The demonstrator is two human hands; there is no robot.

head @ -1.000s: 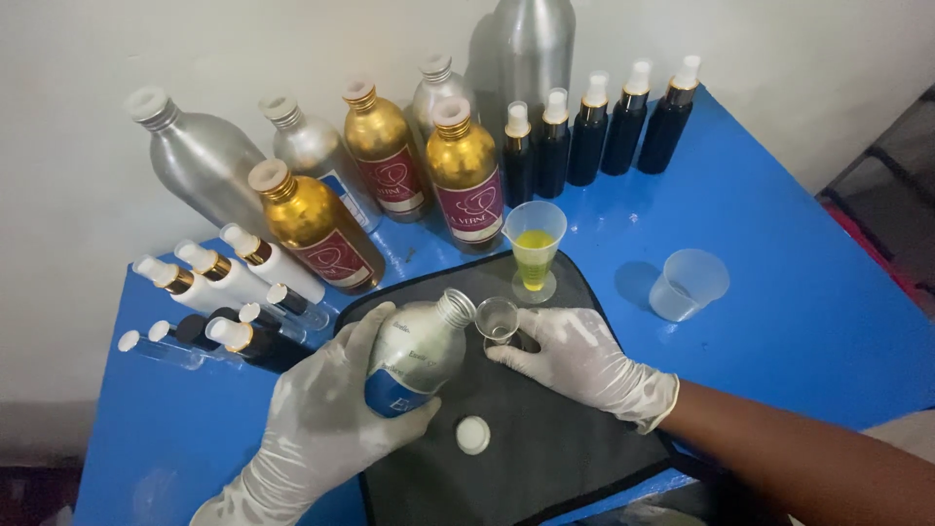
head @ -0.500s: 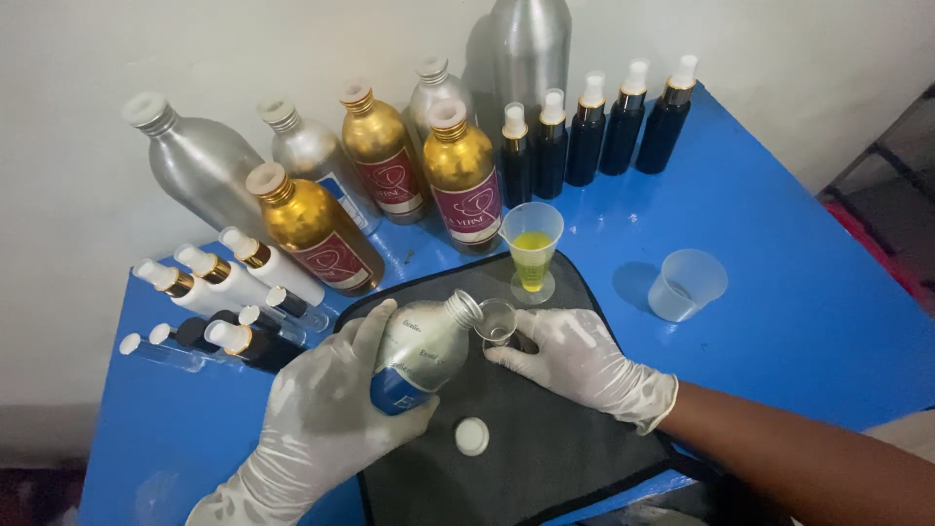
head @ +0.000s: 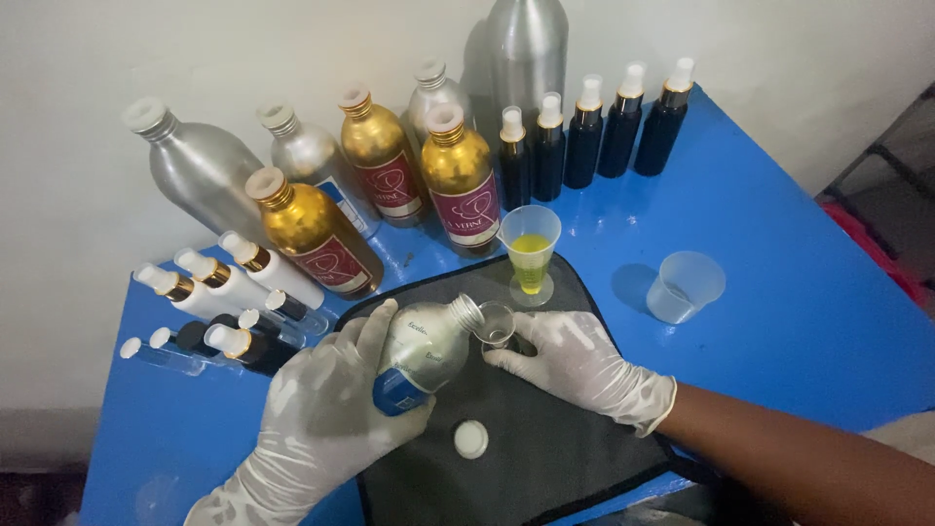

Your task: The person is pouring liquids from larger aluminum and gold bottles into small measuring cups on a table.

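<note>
Pouring stage: the gloved left hand (head: 321, 414) is closed around a silver bottle (head: 424, 351), tilted so that its open neck meets the rim of a small clear cup (head: 495, 323). The gloved right hand (head: 575, 362) grips that cup from the side, steadying it over a black mat (head: 545, 458) on the blue bench (head: 779, 292). A white cap (head: 470, 438) lies on the mat just below and between the two hands, so the bottle is already uncapped. How much liquid the small cup holds cannot be told. Just beyond the right hand stands a measuring cup (head: 530, 255) part-filled with yellow liquid; further to its right, an empty plastic cup (head: 685, 285). Beyond the left hand lie small spray bottles (head: 229, 292); gold bottles (head: 458, 180) and dark bottles (head: 584, 131) stand capped behind.
</note>
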